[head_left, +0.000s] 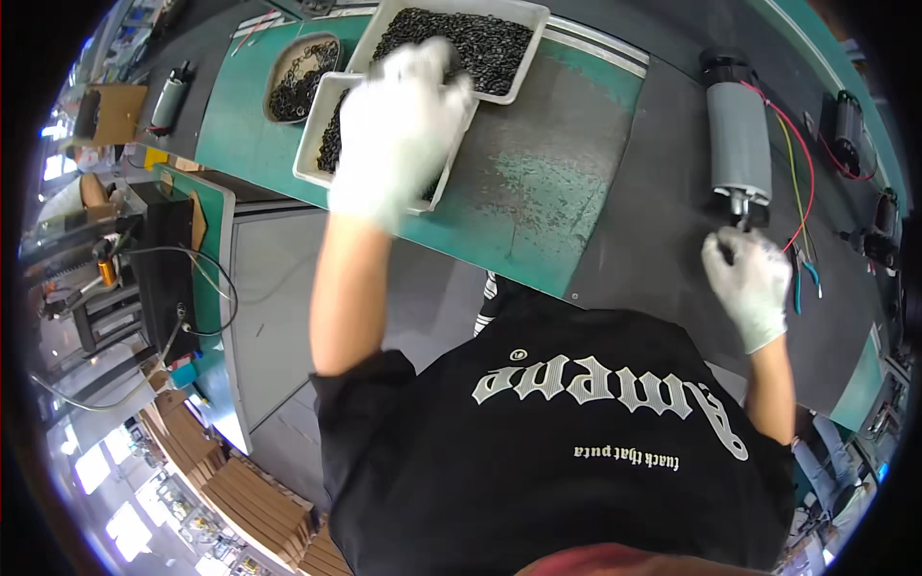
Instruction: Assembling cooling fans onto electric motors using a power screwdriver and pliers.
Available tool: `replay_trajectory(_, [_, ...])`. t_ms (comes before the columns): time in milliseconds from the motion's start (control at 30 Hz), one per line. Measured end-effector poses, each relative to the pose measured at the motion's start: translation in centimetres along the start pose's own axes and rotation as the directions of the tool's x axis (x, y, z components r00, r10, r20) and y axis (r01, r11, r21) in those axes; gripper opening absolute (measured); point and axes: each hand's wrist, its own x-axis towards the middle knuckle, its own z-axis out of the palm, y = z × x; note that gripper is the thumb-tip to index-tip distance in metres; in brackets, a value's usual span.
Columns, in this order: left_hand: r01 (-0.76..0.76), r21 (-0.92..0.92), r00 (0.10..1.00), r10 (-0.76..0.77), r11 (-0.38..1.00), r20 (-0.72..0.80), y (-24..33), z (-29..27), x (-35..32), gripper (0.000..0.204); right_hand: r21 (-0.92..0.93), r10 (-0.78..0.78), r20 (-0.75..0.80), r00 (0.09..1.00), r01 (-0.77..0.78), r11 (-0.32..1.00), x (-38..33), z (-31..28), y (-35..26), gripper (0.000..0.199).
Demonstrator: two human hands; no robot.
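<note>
My left hand, in a white glove and smeared by motion, is over the white trays of small black rings. Its fingertips are at the near side of the larger tray, and whether they hold anything is hidden by blur. Below the wrist, a smaller white tray with more black rings is partly covered. At the right, my gloved right hand is closed, thumb and fingers pinched at the shaft on the near end of a grey cylindrical motor. Red, yellow-green and dark wires run beside that motor.
A rounded tray of black rings stands left of the white trays. Blue-handled pliers lie right of my right hand. More motors stand along the right, another motor at the far left. A cardboard box sits beyond the bench's left end.
</note>
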Motion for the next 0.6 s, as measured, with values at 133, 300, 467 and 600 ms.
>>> replay_trajectory(133, [-0.075,0.202,0.997,0.068,0.976,0.039,-8.9,5.3,4.6,0.035,0.419,-0.026,0.014,1.000,0.018,0.908,-0.8,1.7,-1.7,0.020])
replay_trajectory(300, [-0.004,0.318,1.000,-0.001,0.948,0.018,-18.3,3.8,-1.0,0.036,0.636,-0.269,-0.071,0.960,0.252,0.730,0.5,-0.4,1.5,0.028])
replay_trajectory(467, [0.257,0.468,0.937,-0.337,0.845,0.095,-26.5,-8.5,-11.5,0.035,0.735,0.588,-0.677,0.442,0.440,0.516,12.3,3.7,1.7,0.042])
replay_trajectory(600, [0.351,0.534,0.874,-0.473,0.770,0.108,-26.4,-12.2,-15.4,0.030,0.696,0.309,-0.692,0.652,0.490,0.524,21.2,6.8,4.1,0.059])
